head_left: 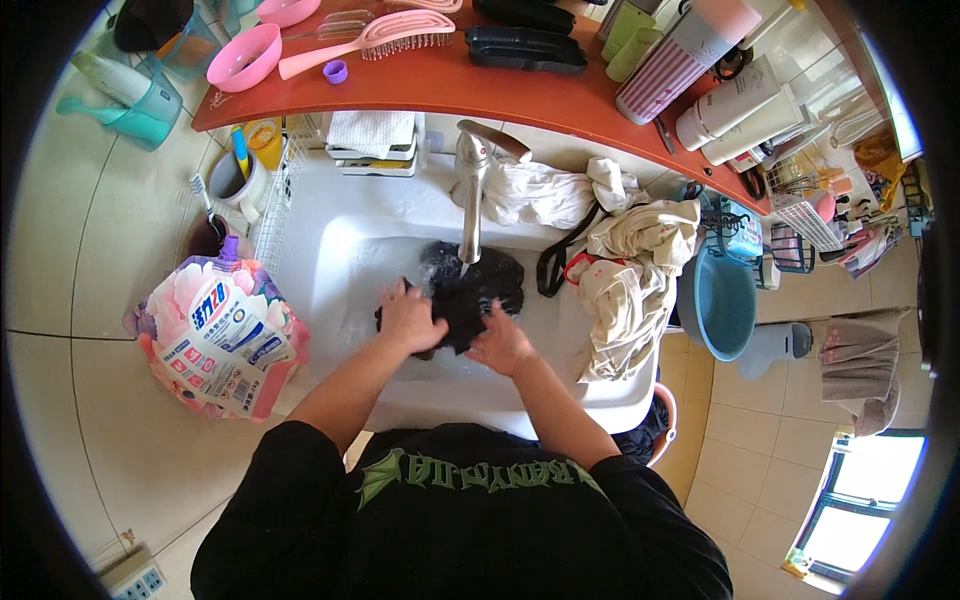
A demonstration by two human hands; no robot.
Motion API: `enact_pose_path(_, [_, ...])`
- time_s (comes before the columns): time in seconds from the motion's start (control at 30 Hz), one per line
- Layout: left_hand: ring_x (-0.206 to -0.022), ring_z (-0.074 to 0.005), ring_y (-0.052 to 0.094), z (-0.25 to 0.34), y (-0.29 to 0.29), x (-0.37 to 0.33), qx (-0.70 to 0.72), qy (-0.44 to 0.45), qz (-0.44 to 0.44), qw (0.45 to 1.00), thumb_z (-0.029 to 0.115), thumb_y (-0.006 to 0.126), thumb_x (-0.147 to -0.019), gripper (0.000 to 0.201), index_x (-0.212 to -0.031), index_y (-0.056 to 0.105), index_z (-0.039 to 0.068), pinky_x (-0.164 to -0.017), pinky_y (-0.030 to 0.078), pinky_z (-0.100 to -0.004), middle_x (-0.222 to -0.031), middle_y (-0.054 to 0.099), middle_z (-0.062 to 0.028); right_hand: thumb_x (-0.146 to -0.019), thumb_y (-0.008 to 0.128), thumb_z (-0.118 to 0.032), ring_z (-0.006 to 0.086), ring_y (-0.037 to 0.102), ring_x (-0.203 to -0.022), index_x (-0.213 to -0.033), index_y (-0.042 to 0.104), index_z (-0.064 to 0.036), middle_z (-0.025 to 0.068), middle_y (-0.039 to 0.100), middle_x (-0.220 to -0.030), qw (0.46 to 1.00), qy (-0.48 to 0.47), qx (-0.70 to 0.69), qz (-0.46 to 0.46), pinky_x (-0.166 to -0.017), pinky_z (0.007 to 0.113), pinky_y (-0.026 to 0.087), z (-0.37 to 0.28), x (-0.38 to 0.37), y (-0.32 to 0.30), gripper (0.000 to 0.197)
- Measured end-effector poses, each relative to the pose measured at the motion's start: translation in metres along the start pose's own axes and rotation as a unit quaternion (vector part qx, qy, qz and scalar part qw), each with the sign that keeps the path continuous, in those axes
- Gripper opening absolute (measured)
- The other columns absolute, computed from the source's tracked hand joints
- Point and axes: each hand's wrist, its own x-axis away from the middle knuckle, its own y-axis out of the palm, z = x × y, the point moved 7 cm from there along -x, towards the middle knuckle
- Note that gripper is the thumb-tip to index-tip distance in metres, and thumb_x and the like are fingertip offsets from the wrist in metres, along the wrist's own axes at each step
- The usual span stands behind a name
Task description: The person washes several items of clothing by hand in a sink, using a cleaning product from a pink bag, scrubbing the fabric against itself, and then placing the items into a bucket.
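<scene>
A wet black cloth garment (465,305) lies bunched in the white sink (335,330), partly in shallow water. Above it the metal faucet (472,205) runs a stream onto the cloth. My left hand (410,320) grips the cloth's left side, thumb toward the middle and fingertips partly hidden in the folds. On the near right side, my right hand (503,345) has hold of the same cloth, its fingers pointing up and inward. The exact kind of garment cannot be made out.
White cloth (535,192) and cream garments (640,285) with a black strap (552,268) lie along the sink's back and right rim. A pink detergent pouch (228,335) stands at left. A red-brown shelf (420,85) overhangs the back; a blue basin (722,310) is at right.
</scene>
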Motion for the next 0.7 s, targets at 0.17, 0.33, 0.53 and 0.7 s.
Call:
enact_pose_path(0.17, [-0.099,-0.0353,0.053,0.015,0.039,0.002,0.024,0.001,-0.05,0.998,0.038,0.066,-0.064,0.079,-0.125,0.036,-0.001,-0.094,0.032,-0.0456,-0.097,0.059,-0.0207,-0.079,0.046,-0.061,0.0309,0.042,-0.112,-0.124,0.041,-0.0136,0.0126,0.044,-0.124,0.98,0.1,0.055,0.166,-0.098,0.048,0.027,0.044,-0.029,-0.036,0.065])
enact_pose_path(0.33, [-0.086,-0.0349,0.059,0.032,0.022,0.004,0.291,-0.053,-0.001,0.955,0.023,0.061,-0.064,0.055,-0.115,0.048,0.006,-0.079,0.044,-0.0442,-0.091,0.062,-0.0187,-0.081,0.046,-0.058,0.031,0.05,-0.102,-0.119,0.046,-0.007,0.0143,0.052,-0.113,0.985,-0.107,-0.109,0.085,-0.096,0.041,0.034,-0.001,-0.029,-0.018,0.063])
enact_pose_path(0.53, [-0.07,-0.0302,0.057,0.101,-0.068,0.063,0.359,0.323,0.112,0.868,0.01,0.062,-0.053,0.028,-0.08,0.06,0.005,-0.063,0.044,-0.0395,-0.072,0.06,-0.0098,-0.074,0.045,-0.069,0.0241,0.057,-0.079,-0.111,0.052,-0.0022,0.015,0.057,-0.097,0.962,-0.05,-0.255,-0.083,-0.073,0.04,0.05,-0.025,-0.02,0.02,0.077])
enact_pose_path(0.7, [-0.065,-0.0303,0.054,0.104,-0.07,0.048,0.292,0.274,0.179,0.899,0.015,0.062,-0.053,0.022,-0.072,0.057,0.006,-0.066,0.042,-0.0378,-0.066,0.056,-0.0102,-0.082,0.049,-0.051,0.0199,0.056,-0.082,-0.108,0.054,-0.0092,0.0058,0.058,-0.094,0.963,-0.225,-0.097,-0.112,-0.077,0.036,0.048,-0.029,0.01,0.052,0.05])
